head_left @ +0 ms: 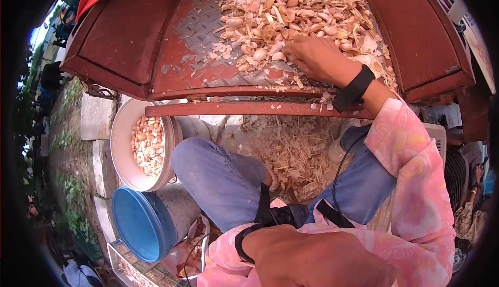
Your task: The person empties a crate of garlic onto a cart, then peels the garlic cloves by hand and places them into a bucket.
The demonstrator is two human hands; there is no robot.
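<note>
My right hand (317, 58) reaches to the front edge of a heap of garlic cloves and dry husks (312, 11) on a worn red metal surface (182, 48). Its fingers are curled and pressed together beside some cloves; what they hold, if anything, is hidden. My left hand (317, 256) is close to the camera at the bottom, over my lap, its back showing and its fingers out of sight. Both wrists have black bands.
A white bucket (120, 146) with garlic cloves stands at the left. Below it a blue-rimmed bucket (138, 224) lies tilted, beside a crate (135, 269). Husks (301, 157) litter the ground between my legs. People are partly visible at the far right.
</note>
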